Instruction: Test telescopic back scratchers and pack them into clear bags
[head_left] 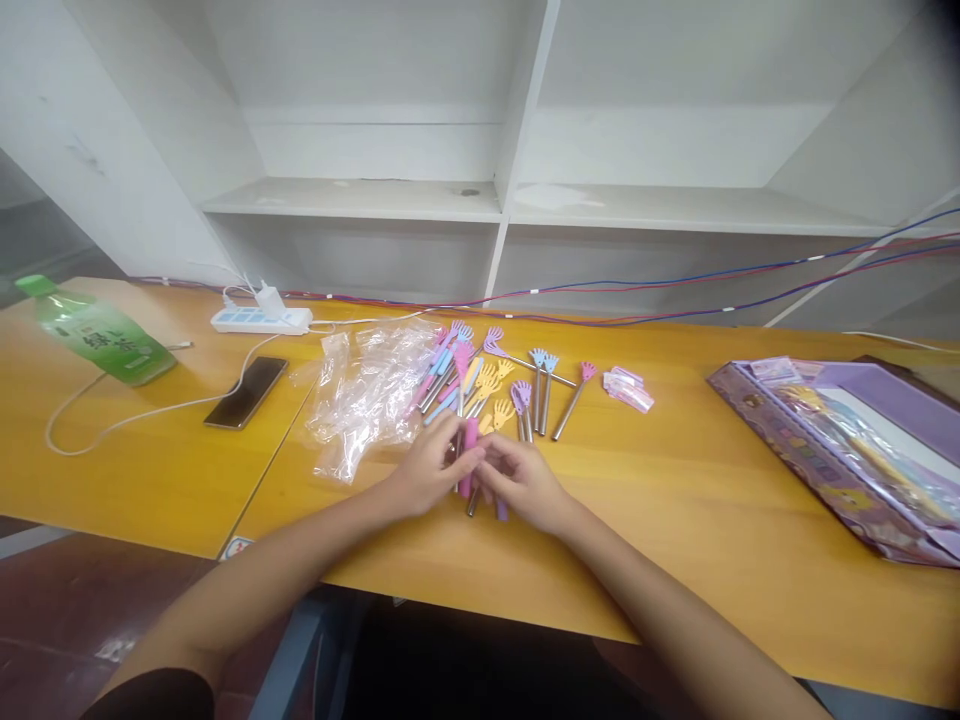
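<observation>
While the left hand pinches a pink handle between thumb and fingers, the right hand has its fingertips closed on the same piece from the other side. The handle is between the two hands over the tabletop, at the near edge of a loose spread of scratchers with metal rods and pink, blue, yellow and purple heads shaped like little palms. Below the right hand, a purple piece pokes out, near the end of a metal rod. Clear plastic bags lie heaped against the left side of the spread; to its right sits a small group of pink packets, and well apart from these stands a purple box with wrapped items inside. Farther left are a dark phone, a white cable, a power strip and a green bottle.
</observation>
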